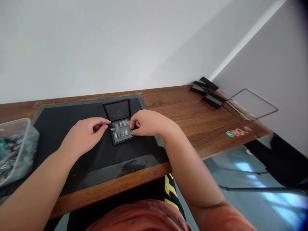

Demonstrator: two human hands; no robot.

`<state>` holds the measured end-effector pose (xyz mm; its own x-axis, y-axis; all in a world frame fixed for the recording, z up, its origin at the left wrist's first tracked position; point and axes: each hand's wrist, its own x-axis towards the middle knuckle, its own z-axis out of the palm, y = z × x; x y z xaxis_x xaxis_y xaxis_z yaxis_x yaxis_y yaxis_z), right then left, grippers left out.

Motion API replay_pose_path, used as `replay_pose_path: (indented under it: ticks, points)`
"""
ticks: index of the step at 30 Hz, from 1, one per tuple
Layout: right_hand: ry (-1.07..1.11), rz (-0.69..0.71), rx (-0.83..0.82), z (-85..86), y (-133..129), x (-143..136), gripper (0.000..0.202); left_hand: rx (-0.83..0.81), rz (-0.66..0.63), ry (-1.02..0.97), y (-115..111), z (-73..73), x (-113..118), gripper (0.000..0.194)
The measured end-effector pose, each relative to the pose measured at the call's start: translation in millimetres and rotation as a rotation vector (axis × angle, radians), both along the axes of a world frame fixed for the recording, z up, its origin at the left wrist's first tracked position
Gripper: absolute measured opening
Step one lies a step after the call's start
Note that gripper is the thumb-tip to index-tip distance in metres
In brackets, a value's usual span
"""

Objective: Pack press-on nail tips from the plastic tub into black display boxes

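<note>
A small black hinged box (119, 142) stands open on the dark mat, its clear-windowed lid (118, 110) tilted up at the back. On its grey insert lie several small decorated pieces that look like press-on nails, among them a teal one (119, 135) and a glittery one (126, 132). At the box's left edge is my left hand (83, 134), index fingertip against the rim and thumb slightly apart below it. My right hand (150, 123) curls over the right edge, thumb and fingers bent inward close together. Whatever lies between those fingertips is hidden.
A clear plastic tub (27, 141) of small wrapped pieces stands at the left. Several black boxes (213, 99) are piled at the back right, beside a thin wire frame (255, 104). Round stickers (234, 132) mark the wooden table (178, 102) near its right edge.
</note>
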<state>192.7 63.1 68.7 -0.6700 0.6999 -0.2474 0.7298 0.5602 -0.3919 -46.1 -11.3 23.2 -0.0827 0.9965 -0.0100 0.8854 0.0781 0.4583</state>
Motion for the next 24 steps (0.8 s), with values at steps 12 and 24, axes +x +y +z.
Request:
replay_pose_path:
  ticks: [12, 24]
  points:
    - [-0.008, 0.013, 0.003, 1.5, 0, 1, 0.02, -0.056, -0.034, 0.03, 1, -3.3, 2, 0.04]
    - [-0.009, 0.013, -0.004, 1.2, -1, 1, 0.022, 0.048, -0.139, -0.05, 5, -10.5, 1, 0.032]
